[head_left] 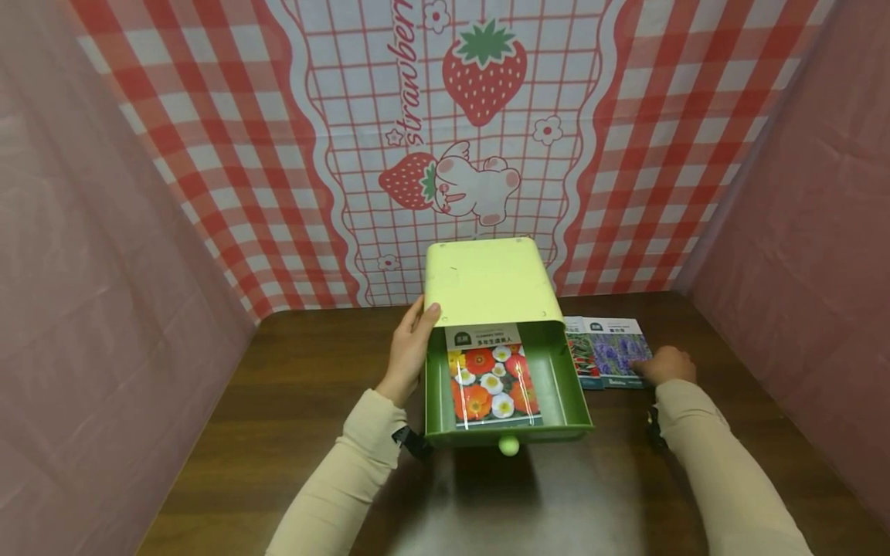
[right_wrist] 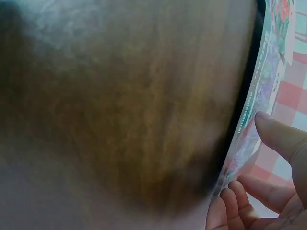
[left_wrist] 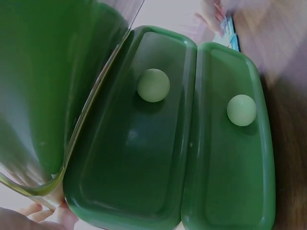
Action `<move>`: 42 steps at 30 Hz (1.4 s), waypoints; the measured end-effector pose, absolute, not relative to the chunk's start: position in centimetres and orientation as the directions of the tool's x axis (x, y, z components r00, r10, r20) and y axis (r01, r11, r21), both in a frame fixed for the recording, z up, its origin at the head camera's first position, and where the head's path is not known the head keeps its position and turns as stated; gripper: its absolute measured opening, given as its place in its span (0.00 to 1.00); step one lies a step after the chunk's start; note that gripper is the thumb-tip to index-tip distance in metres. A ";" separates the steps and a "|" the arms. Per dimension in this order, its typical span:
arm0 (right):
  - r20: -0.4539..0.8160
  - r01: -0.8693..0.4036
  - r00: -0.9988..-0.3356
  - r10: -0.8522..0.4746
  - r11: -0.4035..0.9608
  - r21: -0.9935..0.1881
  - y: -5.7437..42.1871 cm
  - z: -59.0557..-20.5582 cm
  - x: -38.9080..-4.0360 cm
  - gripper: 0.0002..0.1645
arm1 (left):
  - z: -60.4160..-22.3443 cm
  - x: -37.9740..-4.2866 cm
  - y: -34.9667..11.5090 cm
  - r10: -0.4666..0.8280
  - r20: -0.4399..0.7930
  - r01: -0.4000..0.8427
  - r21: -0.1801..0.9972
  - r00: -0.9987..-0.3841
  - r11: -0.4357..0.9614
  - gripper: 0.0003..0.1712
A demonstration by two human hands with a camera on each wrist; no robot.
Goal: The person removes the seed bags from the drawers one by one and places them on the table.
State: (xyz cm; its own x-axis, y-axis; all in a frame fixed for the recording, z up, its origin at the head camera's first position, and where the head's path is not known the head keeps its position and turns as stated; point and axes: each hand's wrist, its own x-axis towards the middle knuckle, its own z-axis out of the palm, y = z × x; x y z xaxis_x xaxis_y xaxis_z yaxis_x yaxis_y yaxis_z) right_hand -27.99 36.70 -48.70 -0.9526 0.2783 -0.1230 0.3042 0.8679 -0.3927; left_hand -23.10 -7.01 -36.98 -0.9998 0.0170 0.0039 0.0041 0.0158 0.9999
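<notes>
A pale yellow-green drawer cabinet [head_left: 490,282] stands mid-table, its top green drawer [head_left: 556,386] pulled out. Inside that drawer lies a poppy seed packet [head_left: 492,378] with red, orange and white flowers. My left hand [head_left: 406,351] grips the cabinet's left side, thumb at the front edge. Below the open drawer, the left wrist view shows two closed drawer fronts [left_wrist: 129,153] with round knobs [left_wrist: 153,85]. To the cabinet's right, my right hand [head_left: 669,366] pinches the right edge of a lavender seed packet [head_left: 615,351], thumb on its face. Another seed packet [head_left: 582,357] with red flowers lies partly under it.
The dark wooden table [head_left: 313,386] meets a red-checked strawberry cloth [head_left: 487,154] at the back. Pink curtains [head_left: 786,232] hang on both sides. The open drawer's front, with its green knob [head_left: 509,445], juts toward me.
</notes>
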 end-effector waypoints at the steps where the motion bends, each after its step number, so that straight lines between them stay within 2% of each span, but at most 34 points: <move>1: -0.101 0.291 -0.957 0.273 0.869 -0.399 36.7 -48.6 -28.0 0.40 | -36.9 -23.1 -7.0 0.016 0.005 0.005 1.000 -1.000 0.016 0.39; 6: 0.034 0.214 -0.963 0.268 0.835 -0.508 35.6 -47.1 -27.9 0.33 | -37.0 -23.1 -7.0 0.018 0.005 0.006 1.000 -1.000 0.023 0.39; 9: 0.112 0.161 -0.954 0.278 0.790 -0.592 34.1 -44.9 -27.7 0.28 | -37.1 -23.2 -7.0 0.020 0.002 0.002 1.000 -1.000 0.016 0.39; 13: 0.213 0.045 -0.949 0.234 0.767 -0.640 31.7 -41.4 -27.0 0.26 | -37.0 -23.1 -7.0 0.022 0.000 0.000 1.000 -1.000 0.016 0.39; 24: 0.397 -0.263 -0.918 -0.016 0.773 -0.578 24.6 -34.2 -22.9 0.17 | -37.0 -23.1 -7.1 0.025 0.010 0.010 0.999 -1.000 0.036 0.39; 33: 0.519 -0.499 -0.821 -0.238 0.740 -0.451 19.9 -33.3 -19.6 0.04 | -37.1 -23.1 -7.1 0.034 0.009 0.009 1.000 -0.999 0.027 0.39; 36: 0.464 -0.522 -0.827 -0.319 0.743 -0.419 18.7 -33.7 -19.0 0.07 | -37.1 -23.1 -7.1 0.036 0.009 0.010 1.000 -0.999 0.024 0.39; 42: 0.250 -0.519 -0.854 -0.457 0.784 -0.340 16.8 -34.5 -18.3 0.32 | -37.0 -23.0 -7.1 0.033 0.007 0.008 0.999 -0.999 0.031 0.39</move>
State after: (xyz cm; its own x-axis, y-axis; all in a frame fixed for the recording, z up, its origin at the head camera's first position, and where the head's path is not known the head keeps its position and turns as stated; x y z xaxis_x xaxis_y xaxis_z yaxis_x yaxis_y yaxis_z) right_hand -18.26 16.78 -34.53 -0.8536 -0.4570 0.2499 -0.5193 0.7841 -0.3398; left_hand -23.00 -7.07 -37.00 -0.9994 0.0328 0.0075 0.0085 0.0311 0.9995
